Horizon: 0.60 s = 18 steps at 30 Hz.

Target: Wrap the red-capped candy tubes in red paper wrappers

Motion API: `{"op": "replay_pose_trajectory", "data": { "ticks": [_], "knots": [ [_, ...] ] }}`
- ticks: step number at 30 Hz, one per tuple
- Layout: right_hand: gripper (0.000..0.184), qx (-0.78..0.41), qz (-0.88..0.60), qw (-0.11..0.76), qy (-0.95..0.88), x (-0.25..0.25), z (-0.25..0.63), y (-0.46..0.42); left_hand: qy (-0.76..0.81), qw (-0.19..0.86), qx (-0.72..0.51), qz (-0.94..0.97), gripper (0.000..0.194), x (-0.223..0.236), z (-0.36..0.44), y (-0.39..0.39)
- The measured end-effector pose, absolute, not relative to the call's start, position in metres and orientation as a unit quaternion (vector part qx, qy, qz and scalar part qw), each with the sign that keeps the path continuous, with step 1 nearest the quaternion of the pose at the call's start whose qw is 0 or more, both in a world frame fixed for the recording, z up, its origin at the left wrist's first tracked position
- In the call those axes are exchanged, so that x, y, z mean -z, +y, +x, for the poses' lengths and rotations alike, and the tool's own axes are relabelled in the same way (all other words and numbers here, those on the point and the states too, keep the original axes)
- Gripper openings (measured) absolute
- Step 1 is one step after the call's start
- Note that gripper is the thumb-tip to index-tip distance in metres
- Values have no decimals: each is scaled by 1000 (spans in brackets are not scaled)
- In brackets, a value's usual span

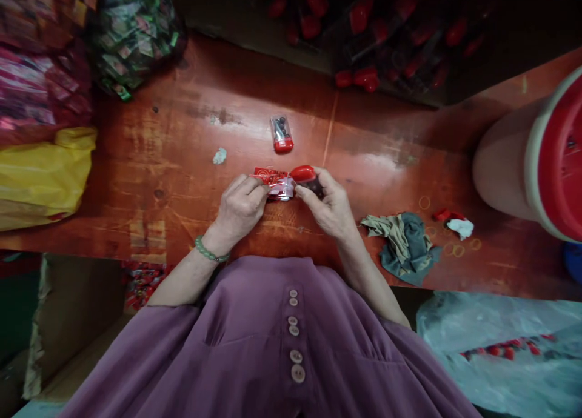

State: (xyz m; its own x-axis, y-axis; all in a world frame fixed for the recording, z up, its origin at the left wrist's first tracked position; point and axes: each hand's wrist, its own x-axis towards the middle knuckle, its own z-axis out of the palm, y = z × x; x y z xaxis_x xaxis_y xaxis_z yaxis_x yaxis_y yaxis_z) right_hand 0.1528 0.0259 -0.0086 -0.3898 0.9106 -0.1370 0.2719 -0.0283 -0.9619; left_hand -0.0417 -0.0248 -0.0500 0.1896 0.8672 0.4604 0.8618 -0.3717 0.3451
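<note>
My left hand (240, 206) pinches a small red and clear plastic packet (273, 183) just above the red-brown wooden table (182, 163). My right hand (325, 203) is closed round a small clear container with a red cap (305, 177), held against the packet's right end. A second small clear container with a red cap (282, 134) lies on the table just beyond my hands, dark round pieces visible inside it. A green bead bracelet (208, 252) sits on my left wrist.
A yellow bag (45, 172) and bags of wrapped sweets (131, 30) fill the left. A box of red-capped containers (386, 36) stands at the back. A large jar with a red lid (536, 157) lies right. A crumpled cloth (404, 245), rubber bands (425, 202) and paper scraps lie nearby.
</note>
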Motion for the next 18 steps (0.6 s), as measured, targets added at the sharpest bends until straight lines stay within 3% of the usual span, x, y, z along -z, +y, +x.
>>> {"op": "replay_pose_trajectory", "data": {
  "ticks": [5,12,18],
  "knots": [
    [17,-570,-474,229,-631,24,138,34,583,91,-344,731,29,53,-47,-21],
    [19,-578,-481,228,-619,30,140,35,579,244,-324,707,27,33,-58,-18],
    [19,-573,-472,245,-623,27,140,32,614,252,-376,647,16,31,-58,-16]
  ]
}}
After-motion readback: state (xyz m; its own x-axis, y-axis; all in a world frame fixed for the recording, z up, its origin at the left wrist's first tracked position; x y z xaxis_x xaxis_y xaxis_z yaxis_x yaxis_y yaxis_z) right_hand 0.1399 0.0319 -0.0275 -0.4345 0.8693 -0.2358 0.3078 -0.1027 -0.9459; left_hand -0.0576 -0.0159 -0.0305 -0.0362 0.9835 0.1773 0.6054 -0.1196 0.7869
